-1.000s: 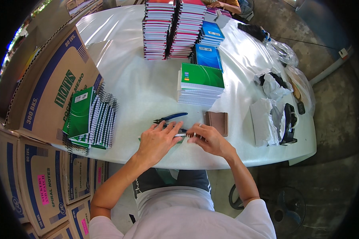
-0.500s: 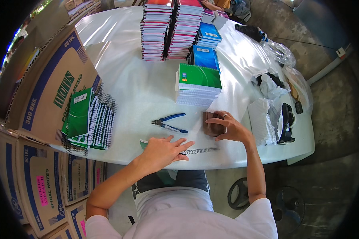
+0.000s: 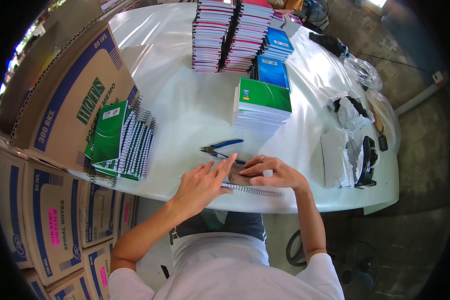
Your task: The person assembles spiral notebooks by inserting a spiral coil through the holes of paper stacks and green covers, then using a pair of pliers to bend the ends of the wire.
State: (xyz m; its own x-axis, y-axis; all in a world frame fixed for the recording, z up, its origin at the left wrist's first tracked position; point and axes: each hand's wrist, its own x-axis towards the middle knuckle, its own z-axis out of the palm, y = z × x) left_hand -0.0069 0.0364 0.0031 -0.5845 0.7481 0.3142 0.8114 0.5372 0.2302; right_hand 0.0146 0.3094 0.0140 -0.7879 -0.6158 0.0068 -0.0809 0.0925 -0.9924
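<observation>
- the left hand (image 3: 201, 181) lies flat, fingers spread, on the near end of a notebook (image 3: 245, 176) at the lower middle of the frame, close to the white table (image 3: 185, 110) edge.
- the right hand (image 3: 277, 173) rests fingers-down on the same notebook, just beside the left; neither hand is clenched, both press rather than grip.
- the notebook is mostly hidden under the hands; a brownish cover shows between them, and its wire spiral (image 3: 255, 190) runs along the edge nearest the person.
- judged from this, doing it well means keeping the sheets squared under even pressure from both palms and the spiral seated along its whole length.
- blue-handled pliers (image 3: 220, 148) lie just above the hands, within reach.
- a stack with a green cover (image 3: 262, 102) sits farther up, centre right.
</observation>
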